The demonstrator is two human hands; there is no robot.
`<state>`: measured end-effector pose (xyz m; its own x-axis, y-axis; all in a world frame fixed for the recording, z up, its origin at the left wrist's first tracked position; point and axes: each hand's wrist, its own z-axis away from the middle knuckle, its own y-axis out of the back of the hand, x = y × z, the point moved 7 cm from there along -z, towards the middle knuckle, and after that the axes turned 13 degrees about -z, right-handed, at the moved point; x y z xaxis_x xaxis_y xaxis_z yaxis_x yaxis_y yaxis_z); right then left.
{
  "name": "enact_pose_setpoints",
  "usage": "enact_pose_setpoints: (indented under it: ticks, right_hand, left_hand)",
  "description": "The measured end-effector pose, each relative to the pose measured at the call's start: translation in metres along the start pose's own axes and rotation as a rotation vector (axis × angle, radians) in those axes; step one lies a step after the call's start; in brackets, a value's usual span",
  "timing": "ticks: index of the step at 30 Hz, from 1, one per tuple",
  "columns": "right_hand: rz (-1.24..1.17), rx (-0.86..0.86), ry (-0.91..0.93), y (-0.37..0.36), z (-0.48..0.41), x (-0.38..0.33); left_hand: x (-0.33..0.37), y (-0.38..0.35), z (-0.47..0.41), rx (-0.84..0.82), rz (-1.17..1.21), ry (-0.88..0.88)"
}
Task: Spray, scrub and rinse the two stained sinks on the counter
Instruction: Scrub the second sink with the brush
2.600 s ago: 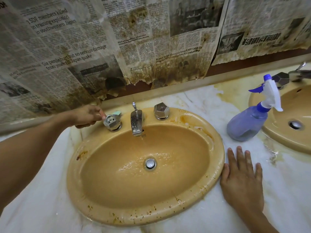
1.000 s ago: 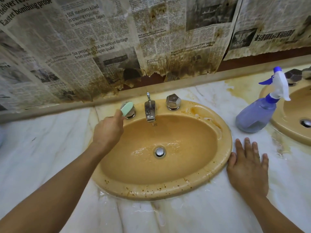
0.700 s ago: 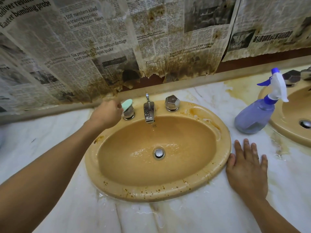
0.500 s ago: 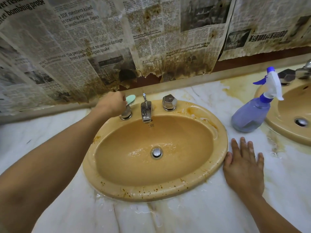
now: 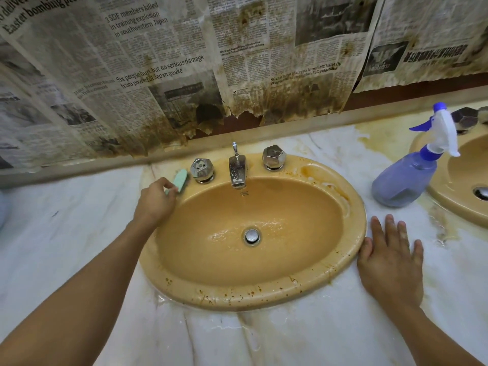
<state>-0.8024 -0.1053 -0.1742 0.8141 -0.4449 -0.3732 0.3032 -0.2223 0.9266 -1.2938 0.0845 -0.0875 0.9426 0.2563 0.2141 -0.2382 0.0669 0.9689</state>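
L hand pinches green scrub pad on near sink rim, just L of tap knob. R hand flat, fingers spread, on counter touching rim. Spray bottle beyond R hand; 2nd sink behind it.

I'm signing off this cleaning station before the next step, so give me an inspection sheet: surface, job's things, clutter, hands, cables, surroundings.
Surface: counter of marble, wet, yellow-brown stains at right rear.
Job's things: near sink has brown specks along its front rim, water around the drain; second sink partly in view at right; spray bottle upright between them; green scrub pad at the near sink's rim, left of the left knob.
Clutter: nothing seen.
Hands: left hand pinches the green scrub pad with its fingers; right hand flat on the counter beside the near sink's right rim.
Cables: nothing seen.
Surroundings: stained, torn newspaper covers the wall.
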Motion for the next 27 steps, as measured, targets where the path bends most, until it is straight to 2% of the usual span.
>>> enact_pose_setpoints:
  ticks: [4, 9, 12, 14, 18, 21, 23, 27]
  right_hand:
    - [0.000, -0.004, 0.000, 0.000, 0.000, 0.000]
    - [0.009, -0.011, 0.004, 0.000, 0.000, -0.001]
    - [0.008, -0.009, 0.004, -0.001, 0.000, 0.000]
    - [0.004, -0.011, 0.001, -0.001, 0.001, 0.000]
    - [0.010, -0.012, -0.003, -0.001, 0.000, 0.000]
    - [0.014, -0.025, -0.006, -0.002, -0.001, 0.000]
    - [0.015, -0.020, -0.004, -0.002, -0.001, 0.001]
    - [0.011, -0.023, 0.001, -0.001, -0.001, 0.002]
  left_hand:
    - [-0.003, -0.009, 0.033, -0.014, -0.098, -0.046]
    - [-0.018, 0.006, 0.006, 0.030, -0.066, 0.093]
    - [0.019, 0.001, -0.017, -0.028, 0.019, 0.001]
    - [0.025, -0.003, -0.013, -0.063, -0.017, -0.039]
    - [-0.024, 0.004, 0.013, -0.035, -0.157, 0.008]
    - [-0.037, 0.013, 0.002, -0.016, -0.142, 0.089]
    - [-0.027, 0.009, -0.004, -0.038, -0.121, 0.051]
    - [-0.038, 0.007, 0.036, -0.088, -0.286, -0.062]
